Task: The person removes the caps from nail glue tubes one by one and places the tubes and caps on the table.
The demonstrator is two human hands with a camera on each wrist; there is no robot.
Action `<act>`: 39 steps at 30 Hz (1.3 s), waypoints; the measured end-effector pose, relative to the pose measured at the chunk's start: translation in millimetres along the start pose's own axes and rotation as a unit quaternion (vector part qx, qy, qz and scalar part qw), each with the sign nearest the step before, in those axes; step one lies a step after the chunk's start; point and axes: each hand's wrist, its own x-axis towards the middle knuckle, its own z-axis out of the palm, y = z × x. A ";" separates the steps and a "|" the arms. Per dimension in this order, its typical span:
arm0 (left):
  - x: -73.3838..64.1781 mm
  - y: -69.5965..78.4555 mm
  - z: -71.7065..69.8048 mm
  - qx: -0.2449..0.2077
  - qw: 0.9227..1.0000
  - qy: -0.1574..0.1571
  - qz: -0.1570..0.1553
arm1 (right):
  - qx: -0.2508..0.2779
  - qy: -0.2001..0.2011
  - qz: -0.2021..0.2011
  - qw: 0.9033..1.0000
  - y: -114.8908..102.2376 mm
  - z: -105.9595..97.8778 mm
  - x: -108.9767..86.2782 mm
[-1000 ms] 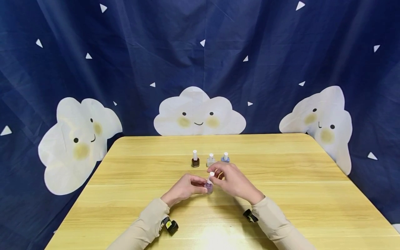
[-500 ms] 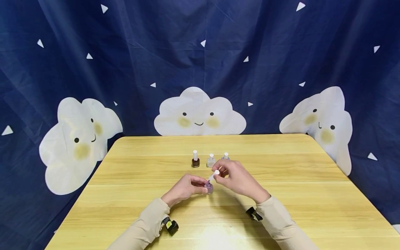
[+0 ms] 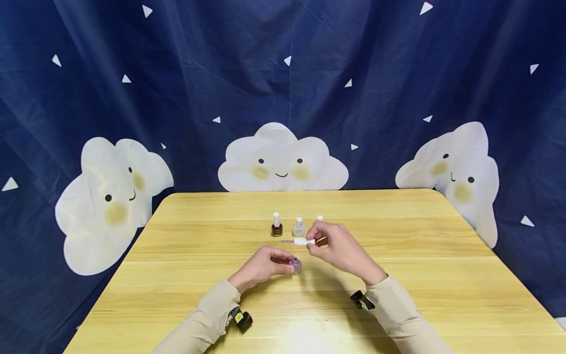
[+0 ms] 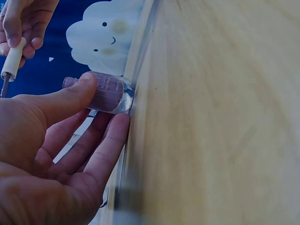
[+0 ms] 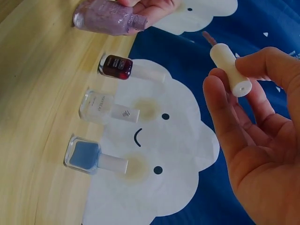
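My left hand (image 3: 264,267) grips a small mauve nail polish bottle (image 4: 108,93) between thumb and fingers. The bottle stands on the table, its threaded neck uncovered. In my right hand (image 3: 338,248) I pinch the white nail polish cap (image 5: 229,69) by its end. Its thin brush (image 3: 287,241) points left, coated in mauve polish, and lies level above and beyond the bottle in the head view. Brush and bottle are apart. Behind my right hand stands a blue nail polish bottle (image 5: 84,154), mostly hidden in the head view.
A dark red nail polish bottle (image 3: 276,229) and a clear one (image 3: 298,228) stand capped in a row with the blue one. They are on the wooden table (image 3: 199,231), beyond my hands. A navy curtain (image 3: 185,98) with cloud faces hangs behind the table's far edge.
My right hand has lifted the cap and brush out of the mauve bottle, moved slightly right, and tipped the brush from upright to level. My left hand has stayed on the bottle.
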 end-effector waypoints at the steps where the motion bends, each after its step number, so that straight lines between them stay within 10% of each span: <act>1: 0.2 -0.4 -0.1 0.000 1.000 -0.001 0.001 | 0.004 -0.001 0.001 1.000 0.5 -0.3 -0.1; 21: 0.8 -1.6 -0.1 -0.001 1.000 -0.002 0.011 | 0.002 -0.031 -0.033 0.999 6.4 7.8 1.3; 39: -2.0 -3.8 -12.9 0.027 1.000 -0.012 0.009 | 0.019 -0.059 0.038 0.997 16.7 40.0 2.6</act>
